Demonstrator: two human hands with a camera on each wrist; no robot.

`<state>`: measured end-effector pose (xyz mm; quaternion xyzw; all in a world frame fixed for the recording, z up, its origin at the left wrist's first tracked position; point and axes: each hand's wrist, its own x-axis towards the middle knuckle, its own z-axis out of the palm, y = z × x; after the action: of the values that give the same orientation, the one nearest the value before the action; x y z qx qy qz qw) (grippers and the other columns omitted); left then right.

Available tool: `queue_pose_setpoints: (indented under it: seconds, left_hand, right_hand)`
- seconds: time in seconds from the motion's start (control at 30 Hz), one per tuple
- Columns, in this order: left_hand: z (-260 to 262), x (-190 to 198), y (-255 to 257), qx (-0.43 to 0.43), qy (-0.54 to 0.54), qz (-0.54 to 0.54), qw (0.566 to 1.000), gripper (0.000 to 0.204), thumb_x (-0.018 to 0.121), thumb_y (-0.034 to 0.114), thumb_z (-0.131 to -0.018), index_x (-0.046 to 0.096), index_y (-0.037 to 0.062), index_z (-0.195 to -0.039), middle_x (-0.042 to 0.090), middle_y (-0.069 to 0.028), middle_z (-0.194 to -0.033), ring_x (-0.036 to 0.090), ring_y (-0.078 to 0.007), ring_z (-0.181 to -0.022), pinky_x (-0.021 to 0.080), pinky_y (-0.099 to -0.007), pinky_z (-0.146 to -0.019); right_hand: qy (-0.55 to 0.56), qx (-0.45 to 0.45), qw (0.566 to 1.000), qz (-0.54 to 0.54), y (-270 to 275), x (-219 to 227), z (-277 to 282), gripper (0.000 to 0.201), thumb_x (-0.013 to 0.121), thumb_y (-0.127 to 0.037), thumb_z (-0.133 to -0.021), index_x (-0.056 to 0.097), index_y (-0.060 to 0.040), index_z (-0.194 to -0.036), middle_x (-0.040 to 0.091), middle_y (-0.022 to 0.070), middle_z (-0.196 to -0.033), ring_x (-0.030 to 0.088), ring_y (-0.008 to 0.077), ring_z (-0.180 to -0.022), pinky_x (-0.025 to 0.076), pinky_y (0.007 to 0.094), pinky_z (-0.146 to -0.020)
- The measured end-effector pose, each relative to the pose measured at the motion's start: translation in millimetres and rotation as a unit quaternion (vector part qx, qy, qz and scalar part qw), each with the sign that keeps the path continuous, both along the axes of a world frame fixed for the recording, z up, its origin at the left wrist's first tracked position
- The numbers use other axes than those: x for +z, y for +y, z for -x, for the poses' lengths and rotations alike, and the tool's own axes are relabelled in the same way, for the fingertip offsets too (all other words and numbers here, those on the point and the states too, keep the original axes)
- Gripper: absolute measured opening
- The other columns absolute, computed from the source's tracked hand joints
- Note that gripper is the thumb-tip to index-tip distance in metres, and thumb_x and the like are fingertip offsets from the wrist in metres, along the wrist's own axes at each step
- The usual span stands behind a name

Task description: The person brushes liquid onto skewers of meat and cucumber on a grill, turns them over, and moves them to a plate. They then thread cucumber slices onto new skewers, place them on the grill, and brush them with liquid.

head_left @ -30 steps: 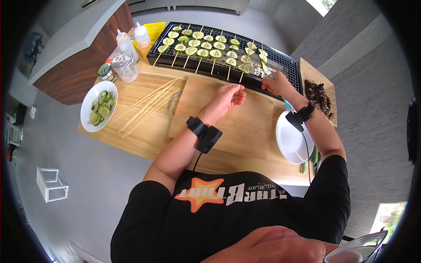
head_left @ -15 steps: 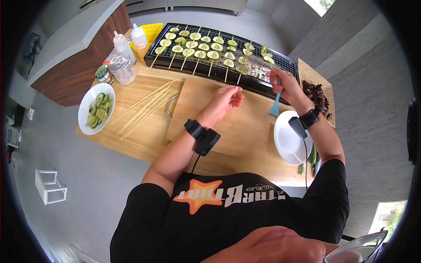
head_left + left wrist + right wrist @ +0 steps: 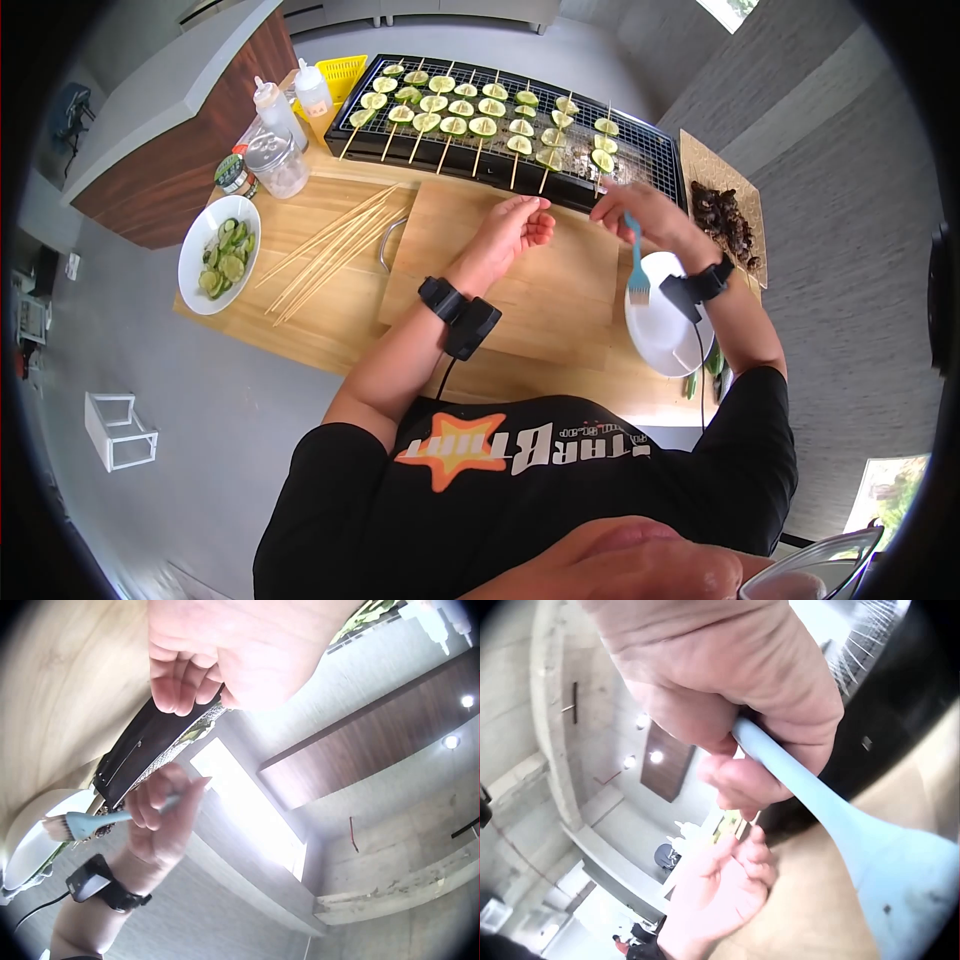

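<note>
My right hand (image 3: 652, 216) grips the handle of a light blue basting brush (image 3: 636, 268), its bristles pointing back toward me over the white bowl (image 3: 668, 340). The fingertips of this hand are right at the lower end of the rightmost skewer (image 3: 605, 145), whose green-rimmed slices lie face up on the grill (image 3: 490, 172). My left hand (image 3: 515, 228) hovers over the cutting board (image 3: 560, 290) near the grill's front edge, fingers loosely curled and holding nothing. In the left wrist view, the brush (image 3: 97, 822) crosses the right hand's curled fingers.
Several skewers of slices (image 3: 436, 104) line the grill. At left are bare bamboo sticks (image 3: 335, 250), a bowl of slices (image 3: 190, 275), a jar (image 3: 280, 170) and squeeze bottles (image 3: 312, 90). Charcoal-like dark pieces (image 3: 722, 215) lie on a board at right.
The rightmost skewer was raised and tilted in my right hand, and now lies flat with its slices face up. The brush swung down toward the bowl. My left hand has hardly moved.
</note>
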<state>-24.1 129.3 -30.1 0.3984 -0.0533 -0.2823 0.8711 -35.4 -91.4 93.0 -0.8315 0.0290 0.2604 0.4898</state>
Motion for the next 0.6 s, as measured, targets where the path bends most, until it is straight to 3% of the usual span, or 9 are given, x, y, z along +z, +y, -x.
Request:
queue_pose_setpoints:
  seconds: [0.1, 0.13, 0.23, 0.33, 0.43, 0.47, 0.6]
  left_hand:
    - [1, -2, -2, -0.003, -0.006, -0.006, 1.000, 0.022, 0.052, 0.021, -0.096, 0.058, 0.0016, -0.105, 0.064, -0.0072, -0.089, 0.061, -0.0136, -0.081, 0.052, -0.0260, -0.073]
    - [1, -2, -2, -0.005, -0.011, -0.009, 1.000, 0.022, 0.052, 0.021, -0.096, 0.058, 0.0016, -0.105, 0.064, -0.0072, -0.088, 0.061, -0.0137, -0.081, 0.052, -0.0262, -0.073]
    - [1, -1, -2, 0.000, -0.016, -0.014, 1.000, 0.022, 0.052, 0.021, -0.096, 0.058, 0.0017, -0.105, 0.064, -0.0073, -0.088, 0.061, -0.0138, -0.081, 0.052, -0.0264, -0.073]
    - [1, 1, -1, 0.000, -0.009, 0.000, 1.000, 0.022, 0.052, 0.020, -0.096, 0.058, 0.0017, -0.105, 0.064, -0.0074, -0.088, 0.061, -0.0139, -0.081, 0.052, -0.0266, -0.074]
    - [0, 0, 0, -0.003, -0.007, -0.004, 1.000, 0.022, 0.052, 0.020, -0.096, 0.058, 0.0016, -0.105, 0.064, -0.0076, -0.088, 0.061, -0.0142, -0.081, 0.052, -0.0270, -0.074]
    - [0, 0, 0, -0.003, -0.007, -0.005, 1.000, 0.022, 0.051, 0.021, -0.096, 0.058, 0.0015, -0.106, 0.063, -0.0080, -0.089, 0.061, -0.0145, -0.081, 0.052, -0.0273, -0.074]
    - [-1, -3, 0, 0.001, 0.001, 0.006, 1.000, 0.027, 0.046, 0.024, -0.099, 0.057, 0.0005, -0.107, 0.063, -0.0093, -0.089, 0.061, -0.0157, -0.081, 0.053, -0.0284, -0.074]
  right_hand:
    - [-0.299, -0.024, 0.954, -0.007, -12, 34, -14, 0.068, 0.028, -0.051, -0.101, 0.069, 0.0012, -0.084, 0.061, 0.0052, -0.068, 0.057, 0.0143, -0.062, 0.046, 0.0285, -0.062]
    - [-0.366, -0.037, 0.929, 0.039, -9, 57, -14, 0.068, 0.028, -0.053, -0.100, 0.071, -0.0011, -0.086, 0.062, 0.0056, -0.070, 0.060, 0.0154, -0.070, 0.047, 0.0292, -0.066]
    - [-0.467, -0.110, 0.867, 0.134, -30, 66, -43, 0.062, 0.038, -0.053, -0.098, 0.071, -0.0008, -0.089, 0.063, 0.0072, -0.071, 0.060, 0.0145, -0.068, 0.048, 0.0288, -0.063]
    - [-0.424, -0.155, 0.880, 0.147, -23, 59, -54, 0.054, 0.050, -0.048, -0.095, 0.070, 0.0010, -0.089, 0.064, 0.0083, -0.072, 0.060, 0.0138, -0.063, 0.047, 0.0283, -0.058]
    - [-0.470, -0.088, 0.869, 0.132, -28, 21, -73, 0.046, 0.058, -0.041, -0.093, 0.069, 0.0031, -0.087, 0.066, 0.0090, -0.073, 0.059, 0.0133, -0.059, 0.046, 0.0281, -0.055]
    - [-0.439, -0.055, 0.883, 0.155, -31, 17, -74, 0.046, 0.059, -0.040, -0.093, 0.069, 0.0036, -0.084, 0.066, 0.0106, -0.074, 0.058, 0.0138, -0.059, 0.046, 0.0284, -0.056]
    - [-0.478, -0.094, 0.861, 0.147, -27, 27, -56, 0.044, 0.060, -0.038, -0.092, 0.069, 0.0032, -0.082, 0.063, 0.0117, -0.071, 0.056, 0.0138, -0.057, 0.045, 0.0286, -0.056]
